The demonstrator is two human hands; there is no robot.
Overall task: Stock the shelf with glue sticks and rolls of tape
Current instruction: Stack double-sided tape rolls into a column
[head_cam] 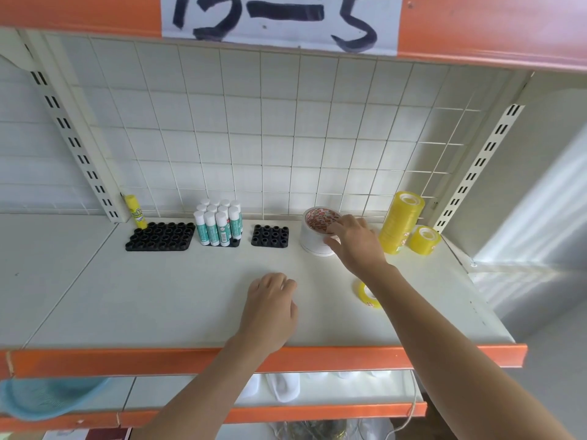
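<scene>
At the far left of the white metal shelf, a lone yellow glue stick stands at the corner of the large black plastic holder; a nudge could tip it. The cluster of white-and-teal glue sticks fills its own tray, and the small black holder sits empty beside it. Your left hand rests on the shelf, fingers curled, holding nothing. Your right hand grips the wide white tape roll. Your forearm passes over the loose yellow tape roll, so pulling back carelessly could sweep it off the orange front edge. The tall stack of yellow tape rolls could topple if bumped. A wire grid panel backs the shelf.
</scene>
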